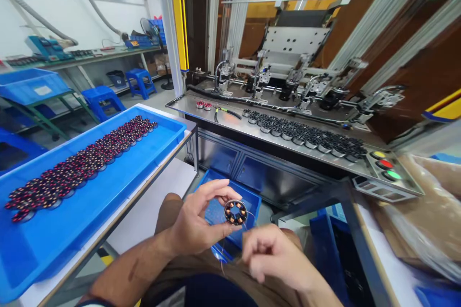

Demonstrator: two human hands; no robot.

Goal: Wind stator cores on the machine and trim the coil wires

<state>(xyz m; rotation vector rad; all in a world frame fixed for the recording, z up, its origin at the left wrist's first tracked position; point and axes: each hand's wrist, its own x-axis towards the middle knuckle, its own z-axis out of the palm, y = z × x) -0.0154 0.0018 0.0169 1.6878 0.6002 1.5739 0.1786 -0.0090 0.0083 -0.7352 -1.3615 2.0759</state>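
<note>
Pinched in the left hand [196, 220], a copper-wound stator [230, 213] is held up mid-air, loose wires [249, 213] seemingly left to be dealt with, the blurred right hand's [272, 254] grip impossible to tell, while rows of stators [90, 158], apparently done, are laid out in the blue tray [108, 187]

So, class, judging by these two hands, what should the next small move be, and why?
Probably bring the right hand in to pinch the thin pale wire sticking out from the round black ring with copper coils: the left hand holds that ring by its edge, and the right hand is close by, though blur hides whether it holds anything.
</note>
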